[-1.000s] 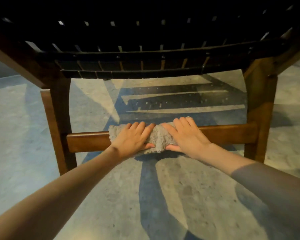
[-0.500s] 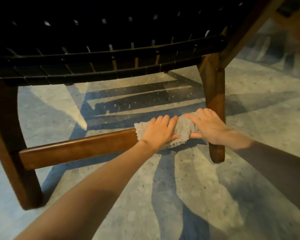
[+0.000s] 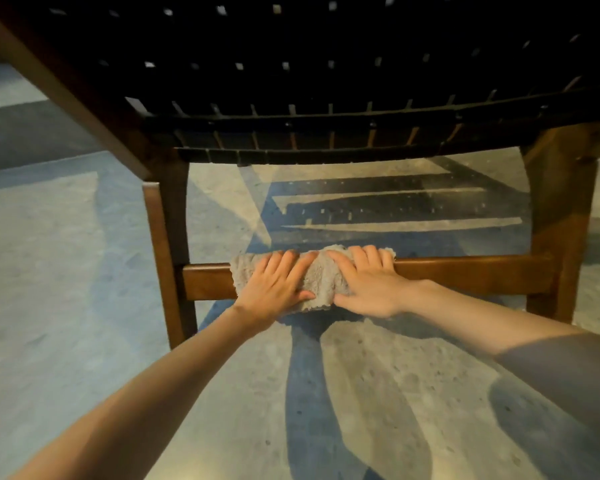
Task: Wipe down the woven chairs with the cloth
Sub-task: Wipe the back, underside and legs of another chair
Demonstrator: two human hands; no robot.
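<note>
A wooden chair with a dark woven seat (image 3: 326, 64) fills the upper view, seen from low down. A grey fluffy cloth (image 3: 321, 275) is draped over the low wooden crossbar (image 3: 465, 275), left of its middle. My left hand (image 3: 274, 289) grips the cloth's left part, fingers over the top of the bar and thumb on the cloth's lower front. My right hand (image 3: 368, 285) grips the right part, fingers curled over the bar's top and thumb along the lower edge. The two hands lie side by side, almost touching.
The crossbar joins the chair's left leg (image 3: 163, 254) and right leg (image 3: 561, 220). A slanted wooden frame piece (image 3: 66, 98) runs from the upper left. Below is a speckled stone floor (image 3: 378, 393) crossed by shadows.
Half a second ago both hands and the cloth were at the bar's right end by the right leg. They have slid back left along the bar.
</note>
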